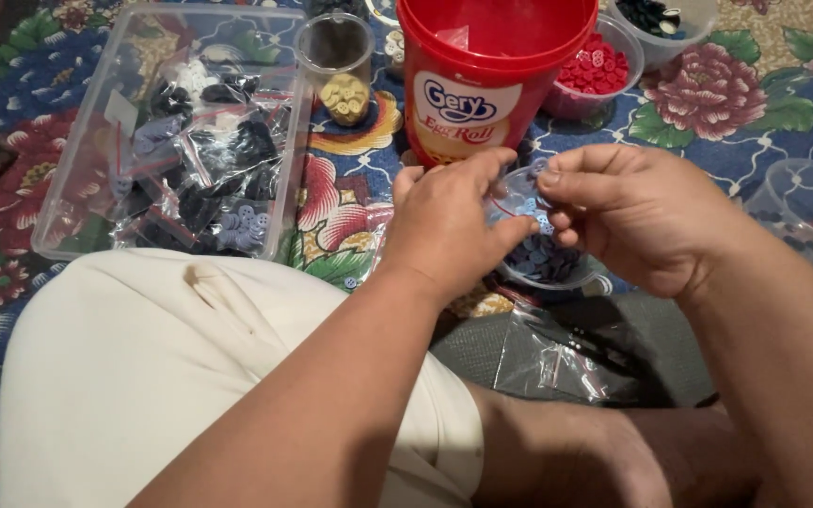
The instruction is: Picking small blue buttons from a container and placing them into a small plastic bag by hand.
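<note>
where hands [519,221] meet, red tub [491,75] crowds cup [543,254].

A tall red plastic bucket [482,75] is set on a flowered cloth [764,103]. A clear rectangular plastic box [77,179] is filled with small bags of dark buttons. A clear tub of red buttons [599,68] is seen beside the bucket.
</note>
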